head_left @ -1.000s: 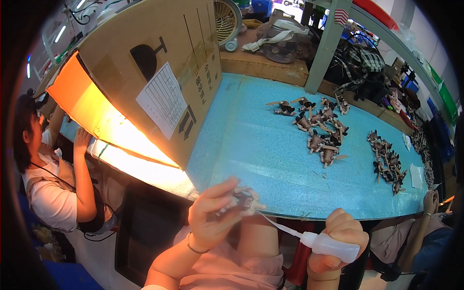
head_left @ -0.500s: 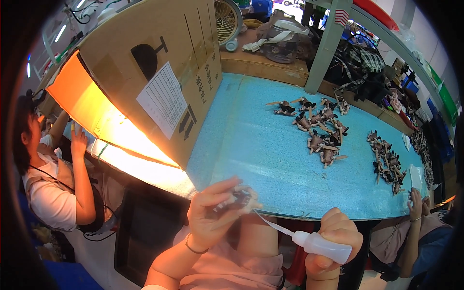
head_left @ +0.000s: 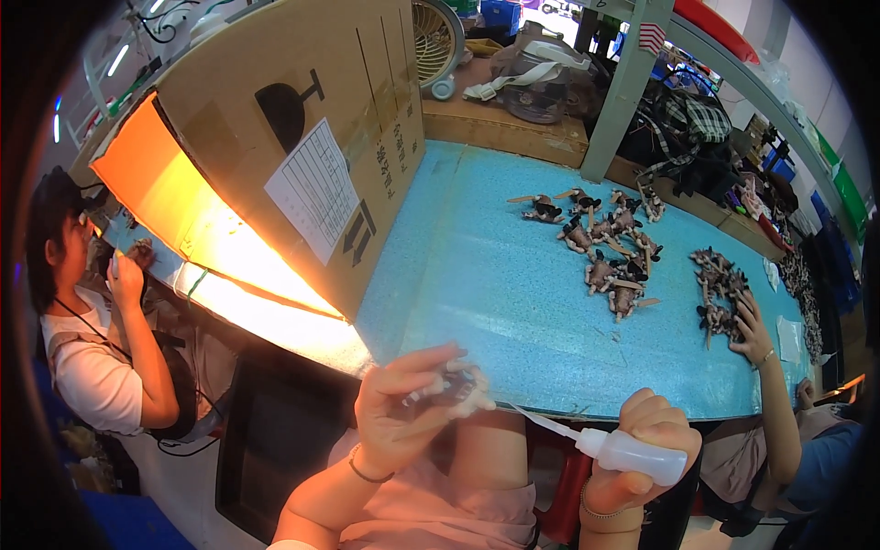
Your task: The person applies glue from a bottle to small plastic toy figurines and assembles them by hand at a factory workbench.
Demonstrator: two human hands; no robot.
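In front of my lap, my left hand pinches a small pale-and-dark figure, blurred, between thumb and fingers. My right hand is wrapped round a translucent white squeeze bottle, tilted with its long thin nozzle pointing left. The nozzle's tip ends just right of the figure; whether it touches I cannot tell. On the blue table beyond lie several small brown, black and white figures with flat wooden sticks.
A big cardboard box, lit orange inside, stands at the left. A second cluster of figures lies at the right, with another person's hand on it. Another person sits at the left. A grey post rises at the back.
My right hand and the bottle have shifted slightly right, drawing the nozzle back from the figure. The person at the right has reached onto the second cluster. The person at the left has lowered a hand.
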